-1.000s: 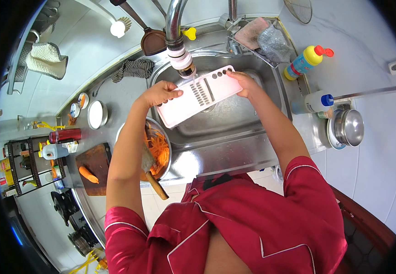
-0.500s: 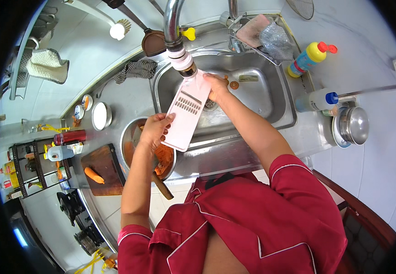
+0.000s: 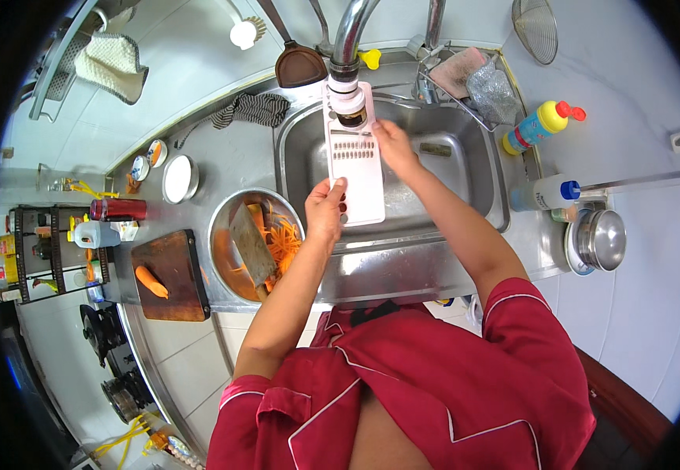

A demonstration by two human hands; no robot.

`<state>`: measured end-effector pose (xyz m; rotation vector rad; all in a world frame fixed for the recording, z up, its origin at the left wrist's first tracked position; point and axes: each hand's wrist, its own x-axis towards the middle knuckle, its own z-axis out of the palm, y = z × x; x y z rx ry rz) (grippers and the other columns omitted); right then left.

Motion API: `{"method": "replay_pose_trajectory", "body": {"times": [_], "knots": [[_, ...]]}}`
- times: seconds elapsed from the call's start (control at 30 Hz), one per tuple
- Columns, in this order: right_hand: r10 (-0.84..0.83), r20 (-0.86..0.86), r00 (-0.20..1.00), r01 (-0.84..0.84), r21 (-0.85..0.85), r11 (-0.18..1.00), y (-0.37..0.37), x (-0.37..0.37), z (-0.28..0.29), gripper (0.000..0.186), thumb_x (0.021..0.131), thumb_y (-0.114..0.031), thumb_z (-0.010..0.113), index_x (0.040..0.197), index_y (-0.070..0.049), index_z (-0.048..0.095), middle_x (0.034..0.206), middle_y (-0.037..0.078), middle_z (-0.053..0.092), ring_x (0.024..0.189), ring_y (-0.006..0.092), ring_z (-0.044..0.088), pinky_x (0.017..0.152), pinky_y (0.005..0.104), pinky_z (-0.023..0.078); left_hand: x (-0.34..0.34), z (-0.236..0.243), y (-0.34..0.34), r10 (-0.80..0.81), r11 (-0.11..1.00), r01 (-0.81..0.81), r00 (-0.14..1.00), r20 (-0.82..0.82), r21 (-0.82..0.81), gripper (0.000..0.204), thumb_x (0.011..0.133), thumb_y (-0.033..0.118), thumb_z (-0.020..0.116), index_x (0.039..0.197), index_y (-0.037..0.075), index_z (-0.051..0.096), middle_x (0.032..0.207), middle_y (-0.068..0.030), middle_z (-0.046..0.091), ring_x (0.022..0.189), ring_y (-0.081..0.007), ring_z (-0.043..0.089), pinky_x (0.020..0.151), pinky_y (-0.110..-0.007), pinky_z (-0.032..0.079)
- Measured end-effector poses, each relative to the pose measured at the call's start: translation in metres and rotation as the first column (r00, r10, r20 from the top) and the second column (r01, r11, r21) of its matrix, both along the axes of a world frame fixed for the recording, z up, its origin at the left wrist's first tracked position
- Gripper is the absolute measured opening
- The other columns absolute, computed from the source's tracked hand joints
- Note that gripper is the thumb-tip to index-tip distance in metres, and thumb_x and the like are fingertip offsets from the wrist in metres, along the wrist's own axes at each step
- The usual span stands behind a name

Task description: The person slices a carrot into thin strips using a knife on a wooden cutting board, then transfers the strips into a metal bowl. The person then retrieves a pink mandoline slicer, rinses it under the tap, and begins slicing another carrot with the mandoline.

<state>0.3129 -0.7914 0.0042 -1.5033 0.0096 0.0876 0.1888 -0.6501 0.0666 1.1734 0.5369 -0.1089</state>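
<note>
A pale pink flat grater (image 3: 362,188) with rows of metal teeth stands nearly upright in view, under the faucet (image 3: 348,86) and above the steel sink (image 3: 453,196). The faucet's white nozzle covers part of its upper end. My left hand (image 3: 324,211) grips the grater's lower left edge, thumb on the front face. At its upper right edge, my right hand (image 3: 395,147) holds on, some fingers hidden behind. Left of the sink sits a steel bowl (image 3: 216,254) of shredded carrot (image 3: 283,241), with a cleaver (image 3: 252,244) lying across it.
A peeled carrot (image 3: 151,283) rests on the dark cutting board (image 3: 187,266). A white bowl (image 3: 180,180) and a striped cloth (image 3: 252,110) lie on the counter's left. Bottles, including a yellow one (image 3: 540,128), and stacked steel bowls (image 3: 602,239) line the right side.
The grater has turned from slanted to nearly upright, its top now behind the nozzle. My right hand has slid lower along its edge. The cleaver's blade now shows over the bowl.
</note>
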Motion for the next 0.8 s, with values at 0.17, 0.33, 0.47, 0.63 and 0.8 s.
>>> {"method": "replay_pose_trajectory", "body": {"times": [0.17,0.33,0.47,0.63,0.8], "knots": [[-0.066,-0.071,0.995,0.036,-0.362,0.931,-0.036,0.038,0.006,0.031,0.091,-0.027,0.054,0.100,0.001,0.065,0.088,0.006,0.066,0.081,0.0134,0.058,0.074,0.0261,0.045,0.008,-0.019,-0.018,0.078,0.997,-0.079,0.995,0.059,0.020,0.009,0.086,0.019,0.064,0.088,0.010,0.065,0.067,0.0059,0.054,0.057,-0.0044,0.044,0.051,-0.021,0.034],[-0.112,-0.081,0.990,0.079,-0.338,0.938,-0.048,0.061,0.013,0.030,0.090,-0.026,0.054,0.095,0.000,0.068,0.084,0.006,0.066,0.074,0.0138,0.056,0.070,0.0285,0.043,0.005,-0.017,-0.013,0.153,0.979,-0.165,0.983,0.101,0.124,0.010,0.088,0.019,0.061,0.090,0.010,0.065,0.072,0.0057,0.056,0.062,-0.0046,0.045,0.055,-0.022,0.035],[-0.096,-0.103,0.990,0.053,-0.363,0.930,-0.044,0.072,0.023,0.028,0.090,-0.024,0.055,0.094,0.001,0.067,0.086,0.007,0.067,0.076,0.0138,0.056,0.072,0.0291,0.044,-0.009,-0.024,0.003,0.205,0.964,-0.219,0.974,0.099,0.151,0.011,0.089,0.020,0.060,0.091,0.010,0.064,0.072,0.0062,0.054,0.062,-0.0047,0.044,0.055,-0.021,0.036],[0.214,-0.241,0.947,-0.281,-0.290,0.915,-0.030,0.020,0.043,0.036,0.090,-0.030,0.055,0.112,-0.001,0.060,0.096,0.007,0.066,0.089,0.0166,0.059,0.078,0.0300,0.045,-0.031,-0.024,0.010,0.289,0.947,-0.299,0.953,0.092,0.116,0.012,0.091,0.022,0.058,0.094,0.013,0.064,0.073,0.0056,0.052,0.064,-0.0061,0.044,0.056,-0.021,0.036],[0.400,-0.280,0.873,-0.362,0.179,0.915,0.020,-0.065,0.038,0.037,0.094,-0.025,0.050,0.122,-0.001,0.049,0.103,0.007,0.059,0.096,0.0146,0.056,0.082,0.0277,0.046,-0.036,-0.012,0.001,0.257,0.962,-0.270,0.950,0.179,0.052,0.016,0.090,0.022,0.059,0.101,0.011,0.065,0.077,0.0086,0.056,0.062,-0.0015,0.043,0.053,-0.018,0.032]]}}
